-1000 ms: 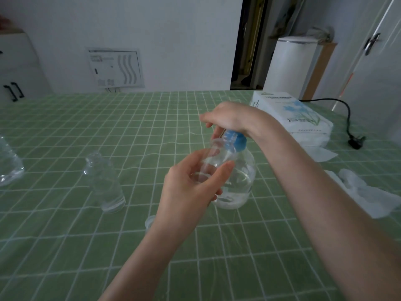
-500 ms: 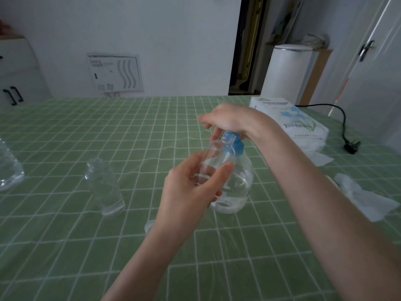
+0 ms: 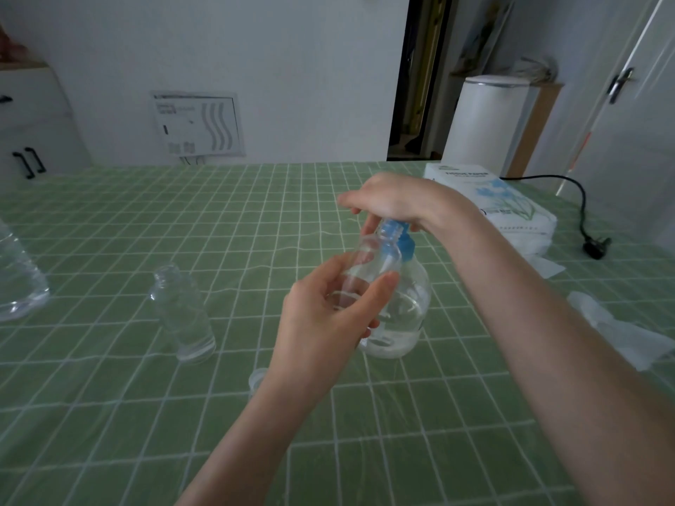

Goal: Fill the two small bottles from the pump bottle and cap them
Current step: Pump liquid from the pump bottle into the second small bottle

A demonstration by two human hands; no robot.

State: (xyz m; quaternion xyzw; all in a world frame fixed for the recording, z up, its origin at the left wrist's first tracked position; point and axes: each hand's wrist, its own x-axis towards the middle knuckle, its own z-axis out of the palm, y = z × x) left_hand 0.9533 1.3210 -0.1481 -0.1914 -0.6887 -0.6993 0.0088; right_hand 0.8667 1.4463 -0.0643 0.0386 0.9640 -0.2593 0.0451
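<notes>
Tissue pack point(image 3: 507, 210) reads "TISSUE PAPER"; pump bottle point(image 3: 405, 312) bears no label.

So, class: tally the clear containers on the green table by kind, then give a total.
Pump bottle with blue pump: 1
Small bottles: 2, one held in the left hand, one standing open
Large clear bottle at the left edge: 1
Total: 4

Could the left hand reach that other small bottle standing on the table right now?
Probably not at once: the left hand is holding a small bottle up to the pump bottle. The path to the other small bottle looks free, so it would have to set its own down first.
</notes>
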